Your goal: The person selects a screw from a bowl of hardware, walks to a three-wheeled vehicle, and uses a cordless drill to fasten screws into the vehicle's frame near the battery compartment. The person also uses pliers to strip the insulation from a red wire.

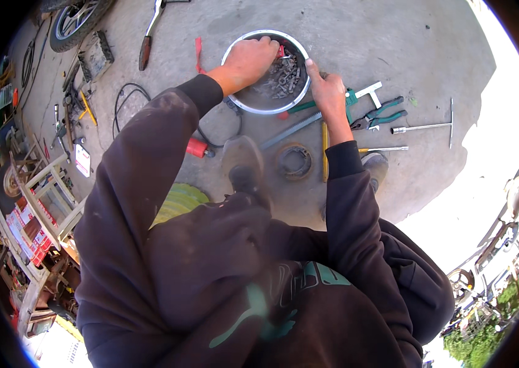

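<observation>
A round metal bowl [264, 111] with a bright rim stands on the concrete, with a heap of dark bolts and small metal parts [284, 80] inside. My left hand [252, 62] reaches over its left rim, fingers curled down into it. At those fingertips shows a small red piece [281, 52]; most of what they grasp is hidden. My right hand [329, 92] grips the bowl's right rim, thumb on top and fingers bent outside. Close to that wrist lie green-handled pliers [382, 116] and a green and silver tool [364, 95].
A T-handle socket wrench [422, 127] lies to the right. Between my shoes are a dark metal ring [294, 161] and a yellow bar [325, 150]. A red cylinder [196, 147] with a black cable sits left of them. A wheel [78, 24] and a wooden frame [57, 196] stand farther left.
</observation>
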The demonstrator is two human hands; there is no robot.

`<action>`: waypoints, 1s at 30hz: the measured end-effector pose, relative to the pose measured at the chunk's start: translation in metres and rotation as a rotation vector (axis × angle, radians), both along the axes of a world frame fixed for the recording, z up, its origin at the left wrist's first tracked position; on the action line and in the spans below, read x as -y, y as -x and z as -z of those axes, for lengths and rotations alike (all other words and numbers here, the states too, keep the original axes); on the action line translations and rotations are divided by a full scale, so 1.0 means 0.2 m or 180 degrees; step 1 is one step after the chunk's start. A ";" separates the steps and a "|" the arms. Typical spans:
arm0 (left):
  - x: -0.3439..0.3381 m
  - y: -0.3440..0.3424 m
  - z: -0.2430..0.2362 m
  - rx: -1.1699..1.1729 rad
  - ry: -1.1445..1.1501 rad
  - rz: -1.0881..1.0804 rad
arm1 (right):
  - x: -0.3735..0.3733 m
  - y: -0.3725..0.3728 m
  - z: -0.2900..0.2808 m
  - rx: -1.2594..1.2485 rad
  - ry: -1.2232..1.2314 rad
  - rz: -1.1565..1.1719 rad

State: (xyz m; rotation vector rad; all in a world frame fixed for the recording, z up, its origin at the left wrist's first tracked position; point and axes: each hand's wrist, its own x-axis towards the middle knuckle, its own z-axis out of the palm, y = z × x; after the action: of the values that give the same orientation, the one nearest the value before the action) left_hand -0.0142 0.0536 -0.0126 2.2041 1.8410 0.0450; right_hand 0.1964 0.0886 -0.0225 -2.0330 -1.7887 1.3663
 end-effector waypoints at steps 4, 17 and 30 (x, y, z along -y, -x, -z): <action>0.07 0.02 0.01 0.0158 0.0069 0.0132 | 0.01 -0.01 0.00 -0.0269 -0.0036 -0.0045; 0.37 0.11 -0.32 0.1156 -0.0289 -0.2077 | -0.01 0.03 -0.04 0.0218 -0.0069 -0.1160; 0.27 0.35 -0.21 0.0371 -0.0717 -0.1203 | 0.04 0.05 -0.03 0.0288 -0.0121 -0.0860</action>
State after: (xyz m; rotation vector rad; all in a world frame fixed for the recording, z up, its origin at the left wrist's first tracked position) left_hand -0.0837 -0.0013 0.0295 1.9025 2.2488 0.4639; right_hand 0.1870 0.0807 -0.0172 -1.9175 -2.1774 1.3091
